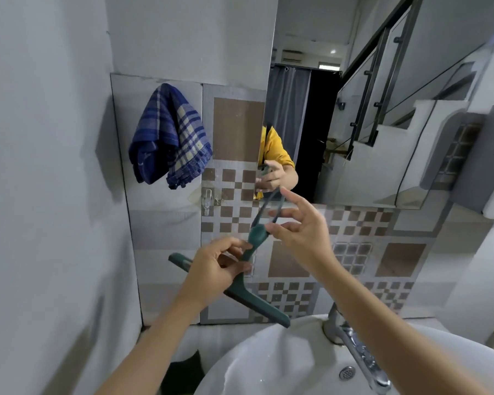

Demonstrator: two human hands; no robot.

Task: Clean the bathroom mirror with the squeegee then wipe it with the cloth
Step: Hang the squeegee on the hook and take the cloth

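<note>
bathroom mirror (pixel 354 109) looks untouched, both hands (pixel 220 266) (pixel 300 232) gripping the green squeegee (pixel 240 289), checked cloth (pixel 169 138) unused on the wall.

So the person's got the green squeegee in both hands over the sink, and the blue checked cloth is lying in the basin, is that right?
Not quite. The head view shows the blue checked cloth hanging on the tiled wall left of the mirror, not lying in the basin. The rest holds: the left hand and right hand hold the green squeegee over the sink.
</note>
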